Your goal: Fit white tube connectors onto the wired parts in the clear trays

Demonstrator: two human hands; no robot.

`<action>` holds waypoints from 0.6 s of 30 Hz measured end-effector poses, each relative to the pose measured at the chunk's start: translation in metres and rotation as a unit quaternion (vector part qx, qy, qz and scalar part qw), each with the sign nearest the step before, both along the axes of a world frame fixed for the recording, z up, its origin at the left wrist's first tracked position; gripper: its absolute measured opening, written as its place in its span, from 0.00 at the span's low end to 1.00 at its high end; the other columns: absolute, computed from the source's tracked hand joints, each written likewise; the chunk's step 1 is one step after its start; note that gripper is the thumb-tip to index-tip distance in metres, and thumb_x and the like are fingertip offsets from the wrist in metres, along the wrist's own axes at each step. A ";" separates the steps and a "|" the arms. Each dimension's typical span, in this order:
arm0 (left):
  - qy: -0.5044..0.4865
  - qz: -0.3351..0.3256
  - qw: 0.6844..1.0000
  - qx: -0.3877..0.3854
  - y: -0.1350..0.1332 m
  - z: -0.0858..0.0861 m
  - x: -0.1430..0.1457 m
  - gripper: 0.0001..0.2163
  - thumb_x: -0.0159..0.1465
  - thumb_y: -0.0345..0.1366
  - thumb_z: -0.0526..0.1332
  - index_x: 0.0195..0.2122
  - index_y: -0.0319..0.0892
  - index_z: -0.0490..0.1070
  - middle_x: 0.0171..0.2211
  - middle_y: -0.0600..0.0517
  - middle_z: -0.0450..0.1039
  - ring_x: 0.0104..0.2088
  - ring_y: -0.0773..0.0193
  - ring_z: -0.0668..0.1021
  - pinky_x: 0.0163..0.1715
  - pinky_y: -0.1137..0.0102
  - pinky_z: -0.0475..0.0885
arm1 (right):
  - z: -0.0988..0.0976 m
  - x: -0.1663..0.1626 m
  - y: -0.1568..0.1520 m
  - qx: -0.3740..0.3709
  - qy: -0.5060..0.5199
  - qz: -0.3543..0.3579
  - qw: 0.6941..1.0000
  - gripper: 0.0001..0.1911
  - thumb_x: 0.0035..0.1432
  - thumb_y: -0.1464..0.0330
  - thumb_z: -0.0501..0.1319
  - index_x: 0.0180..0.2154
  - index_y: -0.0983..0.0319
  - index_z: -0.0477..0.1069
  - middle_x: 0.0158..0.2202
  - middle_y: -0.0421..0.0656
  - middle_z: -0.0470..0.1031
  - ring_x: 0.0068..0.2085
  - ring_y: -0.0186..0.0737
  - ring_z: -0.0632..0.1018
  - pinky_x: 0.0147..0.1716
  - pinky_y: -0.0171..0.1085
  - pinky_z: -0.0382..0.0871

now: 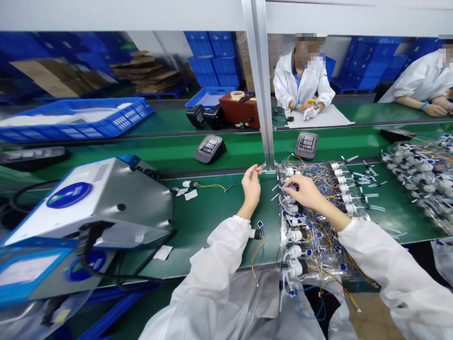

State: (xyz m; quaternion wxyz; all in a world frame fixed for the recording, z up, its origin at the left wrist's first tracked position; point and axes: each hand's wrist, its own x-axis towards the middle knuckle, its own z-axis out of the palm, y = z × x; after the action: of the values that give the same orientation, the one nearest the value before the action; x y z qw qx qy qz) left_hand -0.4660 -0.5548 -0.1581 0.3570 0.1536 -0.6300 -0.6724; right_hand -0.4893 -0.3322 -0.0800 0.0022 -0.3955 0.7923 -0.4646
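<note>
My left hand [251, 185] hovers over the green bench with thumb and fingertips pinched together near the foot of the metal post [264, 118]; what it pinches is too small to name. My right hand [303, 191] rests on a clear plastic sheet [359, 218] covered with rows of small white motors with coloured wires [295, 250], fingers curled into that pile. One loose motor with yellow wires [190, 184] lies to the left of my left hand. Another small wired part [256, 233] lies by my left sleeve.
A grey metal machine [106, 203] with a blue round label stands at left, black cable trailing. Two digital monitor units [209, 148] [306, 144] sit on the conveyor. More bagged wired parts [421, 182] lie at right. Two people in white coats [302, 80] [423, 78] work opposite. A blue crate [78, 118] sits far left.
</note>
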 end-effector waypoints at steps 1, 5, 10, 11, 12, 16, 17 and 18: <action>-0.035 -0.013 0.999 0.024 -0.003 -0.004 -0.002 0.17 0.65 0.42 0.66 0.53 0.40 0.77 0.49 0.43 0.81 0.41 0.61 0.81 0.33 0.72 0.71 | 0.007 -0.002 0.008 0.037 0.042 0.015 0.998 0.03 0.59 0.67 0.67 0.35 0.59 0.78 0.40 0.45 0.81 0.46 0.46 0.79 0.52 0.47 0.71; -0.154 -0.178 0.970 0.059 -0.001 -0.010 -0.009 0.23 0.57 0.44 0.74 0.50 0.38 0.78 0.46 0.41 0.81 0.39 0.58 0.82 0.24 0.75 0.63 | 0.025 -0.035 0.039 0.076 0.060 -0.096 0.991 0.02 0.60 0.70 0.65 0.34 0.60 0.77 0.37 0.45 0.80 0.40 0.44 0.79 0.46 0.44 0.72; -0.125 -0.195 0.973 -0.002 0.012 0.009 -0.024 0.24 0.58 0.49 0.72 0.49 0.37 0.82 0.39 0.42 0.83 0.34 0.60 0.81 0.24 0.74 0.64 | 0.016 -0.096 0.030 0.022 -0.047 -0.177 0.983 0.20 0.50 0.71 0.71 0.47 0.61 0.76 0.47 0.48 0.81 0.42 0.43 0.80 0.47 0.43 0.74; -0.118 -0.194 0.974 -0.019 0.014 0.014 -0.027 0.22 0.58 0.49 0.72 0.46 0.36 0.83 0.37 0.42 0.83 0.33 0.61 0.80 0.26 0.73 0.66 | 0.013 -0.103 0.021 0.012 -0.061 -0.163 0.985 0.28 0.46 0.71 0.74 0.51 0.61 0.75 0.49 0.48 0.80 0.42 0.42 0.80 0.47 0.43 0.74; -0.113 -0.194 0.974 -0.034 0.015 0.020 -0.029 0.20 0.58 0.49 0.72 0.43 0.37 0.84 0.36 0.43 0.83 0.32 0.62 0.79 0.27 0.72 0.67 | 0.010 -0.108 0.011 0.005 -0.078 -0.144 0.986 0.33 0.43 0.71 0.76 0.54 0.60 0.74 0.49 0.48 0.80 0.40 0.41 0.80 0.44 0.42 0.75; -0.061 -0.169 0.981 -0.072 0.013 0.052 -0.030 0.17 0.59 0.47 0.72 0.40 0.38 0.85 0.34 0.46 0.83 0.30 0.64 0.78 0.32 0.70 0.72 | 0.014 -0.113 -0.016 -0.039 -0.184 -0.069 0.980 0.18 0.48 0.71 0.73 0.43 0.62 0.78 0.27 0.39 0.77 0.24 0.34 0.73 0.26 0.35 0.68; -0.034 -0.148 0.987 -0.061 0.011 0.061 -0.029 0.17 0.59 0.47 0.72 0.40 0.38 0.85 0.34 0.46 0.83 0.31 0.64 0.79 0.33 0.70 0.73 | 0.018 -0.113 -0.017 -0.085 -0.211 -0.066 0.972 0.11 0.51 0.70 0.71 0.39 0.62 0.77 0.22 0.36 0.73 0.22 0.33 0.70 0.24 0.34 0.66; 0.000 -0.125 0.992 -0.036 0.007 0.071 -0.026 0.17 0.59 0.47 0.72 0.41 0.39 0.85 0.35 0.47 0.83 0.32 0.63 0.80 0.35 0.69 0.75 | 0.023 -0.113 -0.014 -0.148 -0.240 -0.067 0.957 0.06 0.53 0.69 0.70 0.35 0.61 0.76 0.19 0.35 0.69 0.21 0.32 0.69 0.23 0.33 0.65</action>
State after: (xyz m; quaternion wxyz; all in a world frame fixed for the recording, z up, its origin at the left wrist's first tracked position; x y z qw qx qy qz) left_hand -0.4920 -0.5475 -0.0869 0.2759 0.0607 -0.6681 -0.6884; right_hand -0.6025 -0.3463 -0.0570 0.1025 -0.2145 0.7155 -0.6569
